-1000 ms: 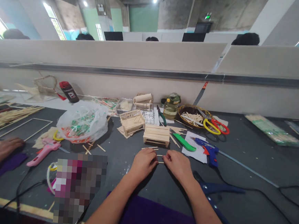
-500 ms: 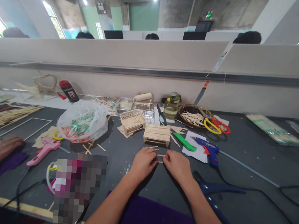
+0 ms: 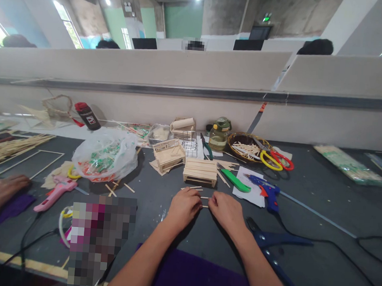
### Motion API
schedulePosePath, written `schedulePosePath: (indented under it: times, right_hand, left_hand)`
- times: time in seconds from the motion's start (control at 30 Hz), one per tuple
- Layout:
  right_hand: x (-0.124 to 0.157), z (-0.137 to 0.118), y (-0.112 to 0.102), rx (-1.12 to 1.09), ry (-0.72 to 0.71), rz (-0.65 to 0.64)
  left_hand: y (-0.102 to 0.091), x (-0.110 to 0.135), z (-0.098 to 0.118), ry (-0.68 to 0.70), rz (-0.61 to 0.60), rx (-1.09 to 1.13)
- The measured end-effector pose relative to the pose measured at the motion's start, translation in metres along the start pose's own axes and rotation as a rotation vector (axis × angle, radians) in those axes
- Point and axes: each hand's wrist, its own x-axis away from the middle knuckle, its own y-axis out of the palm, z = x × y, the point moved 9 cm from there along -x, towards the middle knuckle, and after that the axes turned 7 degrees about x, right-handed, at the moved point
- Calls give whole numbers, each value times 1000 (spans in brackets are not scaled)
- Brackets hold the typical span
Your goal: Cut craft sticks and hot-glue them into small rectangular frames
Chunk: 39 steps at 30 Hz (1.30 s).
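My left hand and my right hand rest close together on the dark table, both with fingers curled in a pinch. Between them run thin wooden sticks, one above the other, and each hand grips an end. The fingers cover the stick ends. Just behind my hands stands a small bench-like model built of sticks. To its left is a second stick model, shaped like a little seat. A green utility knife lies right of the bench, and loose sticks lie by my left hand.
A blue glue gun with a cord and a dark blue clamp-like tool lie at the right. Behind are a basket, scissors and a green bottle. Leftward are a plastic bag, a pink glue gun and another person's hand.
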Motion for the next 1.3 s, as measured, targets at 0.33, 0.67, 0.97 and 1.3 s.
schedulePosePath:
  times: [0.33,0.67,0.97,1.3]
  right_hand:
    - [0,27,-9,-109,128,50]
    - [2,14,1,-166,26,-10]
    - [1,10,7,-161,27,-51]
    - [3,25,5,-283,64,-96]
  left_hand:
    - [-1,1,-1,2,8,7]
    - [0,0,-1,17,23,-14]
    - [1,0,-1,33,29,-21]
    - [-1,0,0,21,25,-3]
